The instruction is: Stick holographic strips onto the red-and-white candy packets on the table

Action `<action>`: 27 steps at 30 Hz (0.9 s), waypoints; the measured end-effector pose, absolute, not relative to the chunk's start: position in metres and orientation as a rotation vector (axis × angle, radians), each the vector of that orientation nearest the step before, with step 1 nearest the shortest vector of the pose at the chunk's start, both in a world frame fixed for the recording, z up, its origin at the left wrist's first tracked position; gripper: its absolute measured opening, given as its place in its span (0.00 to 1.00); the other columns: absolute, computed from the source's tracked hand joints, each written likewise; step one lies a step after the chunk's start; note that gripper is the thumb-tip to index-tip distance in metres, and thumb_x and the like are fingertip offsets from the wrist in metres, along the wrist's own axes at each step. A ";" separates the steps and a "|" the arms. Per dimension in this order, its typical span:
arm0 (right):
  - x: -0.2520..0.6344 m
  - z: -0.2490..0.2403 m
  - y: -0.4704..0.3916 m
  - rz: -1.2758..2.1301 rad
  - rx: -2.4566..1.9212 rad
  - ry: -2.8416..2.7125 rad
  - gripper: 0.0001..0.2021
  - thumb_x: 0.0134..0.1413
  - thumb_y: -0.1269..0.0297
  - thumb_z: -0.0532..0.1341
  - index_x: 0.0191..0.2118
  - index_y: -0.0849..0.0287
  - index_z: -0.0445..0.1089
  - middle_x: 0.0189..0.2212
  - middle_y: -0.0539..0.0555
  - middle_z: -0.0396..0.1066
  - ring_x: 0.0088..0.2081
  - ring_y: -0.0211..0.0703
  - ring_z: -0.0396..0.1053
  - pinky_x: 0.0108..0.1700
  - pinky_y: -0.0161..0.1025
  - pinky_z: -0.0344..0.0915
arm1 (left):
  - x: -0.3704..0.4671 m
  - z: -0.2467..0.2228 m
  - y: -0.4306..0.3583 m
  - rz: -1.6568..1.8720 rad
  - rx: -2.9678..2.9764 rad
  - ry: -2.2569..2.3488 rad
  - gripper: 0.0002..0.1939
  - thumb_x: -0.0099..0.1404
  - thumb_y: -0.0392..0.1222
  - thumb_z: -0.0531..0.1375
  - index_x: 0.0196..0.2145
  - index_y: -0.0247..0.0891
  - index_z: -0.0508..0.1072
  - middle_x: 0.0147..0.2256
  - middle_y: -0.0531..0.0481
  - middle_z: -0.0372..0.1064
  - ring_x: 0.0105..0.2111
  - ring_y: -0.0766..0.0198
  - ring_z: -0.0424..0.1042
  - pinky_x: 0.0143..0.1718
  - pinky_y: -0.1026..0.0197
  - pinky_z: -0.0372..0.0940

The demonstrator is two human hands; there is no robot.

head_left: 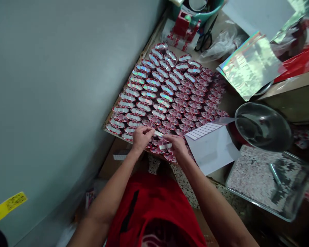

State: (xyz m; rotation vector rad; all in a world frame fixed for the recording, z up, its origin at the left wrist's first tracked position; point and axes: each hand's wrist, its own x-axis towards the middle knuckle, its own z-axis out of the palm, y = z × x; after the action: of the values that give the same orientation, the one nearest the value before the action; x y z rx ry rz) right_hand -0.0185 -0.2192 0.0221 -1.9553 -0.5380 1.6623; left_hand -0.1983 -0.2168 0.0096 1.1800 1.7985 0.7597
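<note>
Rows of small round containers with red-and-pink tops [179, 108] cover the table's near corner. Those on the left and far side carry a shiny white sticker strip [148, 94] across the top. Over the near rows, my left hand [142, 138] pinches one end of a small white sticker [158, 133]. My right hand [177, 143] has its fingertips closed at the sticker's other end. A second white strip [165, 146] shows under the right hand's fingers, apparently held there too. Beside that hand lies a sticker sheet [212, 151] with a row of white strips along its upper edge.
A dark bowl [262, 127] and a metal tray [306, 181] of small pale bits stand at right. Farther back are a shiny foil sheet [251, 65], scissors [207, 37], a red tape dispenser [182, 24] and a teal basin [213, 12]. A wall [67, 68] borders the left.
</note>
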 end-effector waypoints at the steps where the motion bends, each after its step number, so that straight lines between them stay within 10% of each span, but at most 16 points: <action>1: -0.023 0.017 -0.213 1.577 -1.989 -0.647 0.16 0.34 0.52 0.72 0.26 0.60 0.79 0.21 0.50 0.74 0.22 0.38 0.65 0.23 0.34 0.55 | -0.202 0.006 -0.210 0.747 1.242 1.855 0.06 0.63 0.44 0.68 0.34 0.41 0.83 0.37 0.48 0.74 0.39 0.60 0.73 0.46 0.59 0.67; 10: -0.060 -0.010 -0.166 1.060 -2.324 -1.191 0.14 0.50 0.53 0.66 0.33 0.56 0.84 0.26 0.52 0.80 0.32 0.47 0.76 0.37 0.37 0.65 | -0.213 -0.018 -0.159 0.667 1.577 2.066 0.08 0.64 0.49 0.69 0.36 0.44 0.85 0.45 0.41 0.71 0.51 0.47 0.67 0.54 0.48 0.61; 27: -0.067 -0.018 -0.160 1.050 -2.343 -1.099 0.10 0.48 0.57 0.67 0.31 0.57 0.84 0.25 0.52 0.80 0.29 0.48 0.76 0.35 0.37 0.66 | -0.212 -0.029 -0.149 0.619 1.656 2.044 0.07 0.66 0.46 0.67 0.33 0.43 0.83 0.45 0.40 0.70 0.53 0.45 0.64 0.51 0.46 0.61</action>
State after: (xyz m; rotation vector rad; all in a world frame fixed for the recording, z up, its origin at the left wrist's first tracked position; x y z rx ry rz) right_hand -0.0667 -0.1602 -0.0182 -2.3434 -1.0986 1.0496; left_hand -0.2115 -0.1494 -0.0291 1.6557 2.0437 0.6194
